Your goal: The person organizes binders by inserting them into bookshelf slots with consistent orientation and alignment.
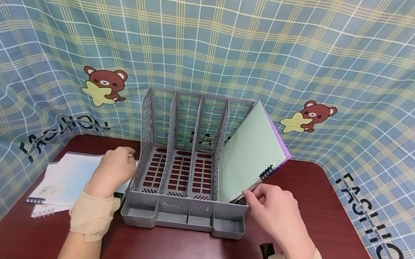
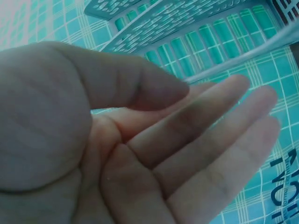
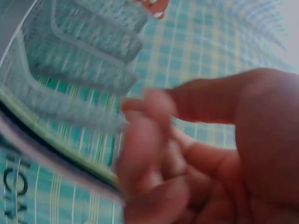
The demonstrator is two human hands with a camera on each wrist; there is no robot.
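Observation:
A grey file rack with upright dividers stands on the table. In its rightmost compartment leans a pale green spiral notebook, with a purple notebook behind it; their upper ends tilt out to the right. My right hand is at their lower front edge, its fingers loosely bent. In the blurred right wrist view, the notebooks' edges run behind the fingertips, and no pinch on them shows. My left hand is beside the rack's left wall, holding nothing; the left wrist view shows its fingers nearly straight.
Pale spiral notebooks lie overlapping on the left of the dark red table, partly under the left hand. Small trays run along the rack's front. A plaid curtain hangs behind and at both sides.

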